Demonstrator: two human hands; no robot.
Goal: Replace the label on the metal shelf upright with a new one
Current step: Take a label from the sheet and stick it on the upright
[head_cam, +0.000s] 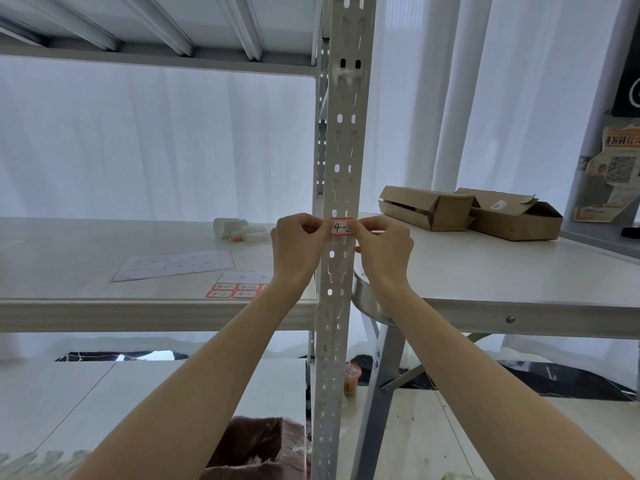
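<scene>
Both my hands are up at the metal upright (341, 150), one on each side of it. My left hand (298, 244) pinches the left end of the label (341, 226) with its fingers curled in, and my right hand (384, 247) pinches the right end in the same way. The label lies flat across the front face of the upright, a little above the level of the shelf (104, 306). It is white with a red border and has "4-" handwritten on it, followed by a figure partly hidden under my right fingers.

On the shelf to the left, near its front edge, lies a sheet of labels (239, 289). Its lower rows are red-bordered and handwritten, and the upper part is plain. Just beside it, further left, is a pale backing sheet (173, 265). A white bottle (239, 232) lies on its side further back, close to my left hand.

To the right of the upright stands a white bench (519, 271). It carries two brown cardboard boxes touching each other: a closed one (426, 206), and one with its flap open (516, 216). Below, beside the foot of the upright, there is a small cup (351, 377) and a brown bag (256, 445).
</scene>
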